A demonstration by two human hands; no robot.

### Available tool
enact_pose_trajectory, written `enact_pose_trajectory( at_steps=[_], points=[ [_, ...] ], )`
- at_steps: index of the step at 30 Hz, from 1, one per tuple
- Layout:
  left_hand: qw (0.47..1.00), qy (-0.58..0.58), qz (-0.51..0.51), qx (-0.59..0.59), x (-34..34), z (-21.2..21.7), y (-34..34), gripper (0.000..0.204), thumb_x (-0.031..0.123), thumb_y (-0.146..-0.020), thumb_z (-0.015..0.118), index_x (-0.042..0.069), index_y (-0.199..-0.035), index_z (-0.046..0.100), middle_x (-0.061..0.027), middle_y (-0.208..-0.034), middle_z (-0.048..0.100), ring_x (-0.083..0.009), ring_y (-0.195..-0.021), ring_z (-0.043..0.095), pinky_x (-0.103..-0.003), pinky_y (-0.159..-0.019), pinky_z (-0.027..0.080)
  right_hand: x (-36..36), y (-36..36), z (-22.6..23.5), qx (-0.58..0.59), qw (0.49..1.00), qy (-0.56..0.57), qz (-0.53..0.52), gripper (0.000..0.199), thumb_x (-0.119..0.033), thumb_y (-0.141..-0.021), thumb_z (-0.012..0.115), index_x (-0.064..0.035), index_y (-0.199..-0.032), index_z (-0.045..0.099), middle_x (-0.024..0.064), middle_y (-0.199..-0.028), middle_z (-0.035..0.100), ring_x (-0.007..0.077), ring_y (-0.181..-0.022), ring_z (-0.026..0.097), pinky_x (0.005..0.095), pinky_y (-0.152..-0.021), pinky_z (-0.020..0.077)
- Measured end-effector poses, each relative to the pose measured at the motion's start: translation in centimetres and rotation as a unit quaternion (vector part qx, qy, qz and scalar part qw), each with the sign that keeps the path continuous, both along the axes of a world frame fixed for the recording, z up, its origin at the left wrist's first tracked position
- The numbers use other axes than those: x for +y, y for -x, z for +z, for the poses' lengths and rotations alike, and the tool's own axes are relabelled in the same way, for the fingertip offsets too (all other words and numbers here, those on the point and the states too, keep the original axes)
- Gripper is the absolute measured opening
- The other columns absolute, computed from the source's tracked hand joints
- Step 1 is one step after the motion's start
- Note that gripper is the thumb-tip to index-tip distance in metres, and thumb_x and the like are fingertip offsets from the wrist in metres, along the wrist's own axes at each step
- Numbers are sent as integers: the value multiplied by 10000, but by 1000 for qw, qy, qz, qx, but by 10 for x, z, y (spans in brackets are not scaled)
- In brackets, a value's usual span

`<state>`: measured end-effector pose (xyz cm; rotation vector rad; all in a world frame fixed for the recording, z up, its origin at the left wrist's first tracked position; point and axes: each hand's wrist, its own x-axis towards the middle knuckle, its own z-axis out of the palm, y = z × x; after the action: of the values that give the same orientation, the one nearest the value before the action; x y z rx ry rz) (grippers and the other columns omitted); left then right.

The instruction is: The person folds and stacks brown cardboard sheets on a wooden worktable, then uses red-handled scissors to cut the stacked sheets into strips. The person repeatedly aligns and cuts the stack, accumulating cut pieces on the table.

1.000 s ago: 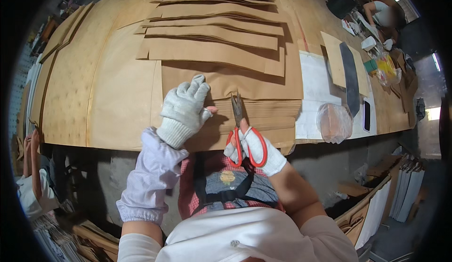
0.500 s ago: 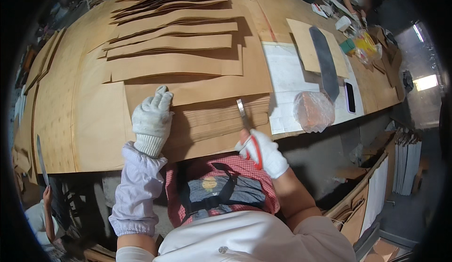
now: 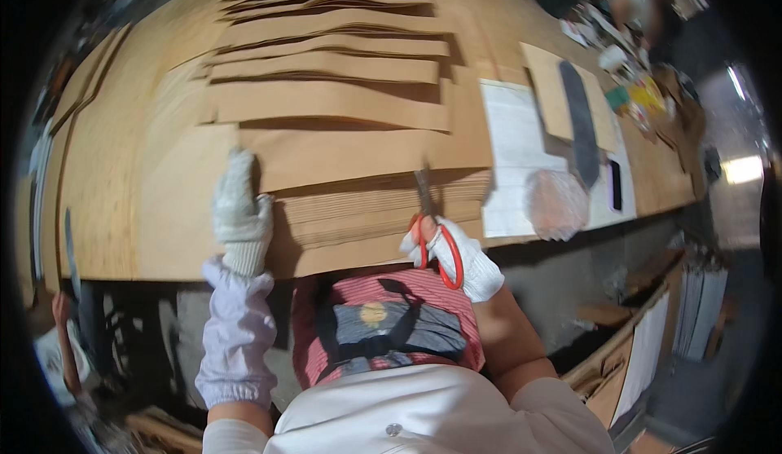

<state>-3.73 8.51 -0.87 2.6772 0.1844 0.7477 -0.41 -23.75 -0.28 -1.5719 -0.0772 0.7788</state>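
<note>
My left hand (image 3: 242, 209), in a white knit glove, lies with its fingers stretched out at the left edge of a stack of brown paper sheets (image 3: 350, 156). It holds nothing that I can see. My right hand (image 3: 468, 262), in a white glove, grips scissors (image 3: 424, 195) by their red handles. The handle loops stand apart, and the blades point away from me over the layered near edges (image 3: 358, 222) of the stack. Blur hides whether the blade tips touch paper. Beyond the top sheet, several folded brown paper strips (image 3: 334, 102) lie in overlapping rows.
On the wooden table (image 3: 98, 209), to the right, are white paper (image 3: 509, 160), a tan board (image 3: 542, 87), a dark pointed strip (image 3: 582, 128), a plastic-wrapped round bundle (image 3: 556, 205) and a phone (image 3: 615, 185). Another person (image 3: 635, 6) is at the far right; another person's arm (image 3: 65, 340) shows at left.
My left hand has shifted left along the sheet's edge and its fingers have straightened. The scissors' handles have spread and turned in my right hand. The whole view has swung slightly.
</note>
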Motion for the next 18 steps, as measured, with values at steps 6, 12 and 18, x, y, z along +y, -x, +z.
enact_pose_trajectory(
  at_steps=[6, 12, 18],
  points=[
    [993, 59, -94, -42, 19, -4, -4, 612, -48, -633, 632, 63, -1233, 588, -194, -1314, 562, -347, -1181, 552, -412, -1002, 449, 121, 14, -33, 415, 856, -272, 145, 509, -564, -968, 439, -86, -808, 512, 15, -662, 488, 109, -531, 429, 255, -493, 392],
    [997, -48, -53, -5, 22, 0, 2, 591, 2, -608, 692, 111, -1180, 591, -162, -1340, 547, -342, -1116, 576, -425, -919, 491, 179, 31, 10, 295, 949, -103, 42, 428, -499, -950, 540, -103, -795, 495, 23, -672, 520, 126, -551, 541, 250, -422, 401],
    [957, 242, -107, -120, 11, 32, -35, 522, -132, -697, 546, 73, -1169, 639, -166, -1248, 614, -263, -1071, 623, -314, -858, 514, 112, 40, 23, 20, 981, -133, 137, 460, -485, -976, 498, -38, -909, 584, 59, -832, 603, 128, -730, 570, 264, -642, 472]
  ],
)
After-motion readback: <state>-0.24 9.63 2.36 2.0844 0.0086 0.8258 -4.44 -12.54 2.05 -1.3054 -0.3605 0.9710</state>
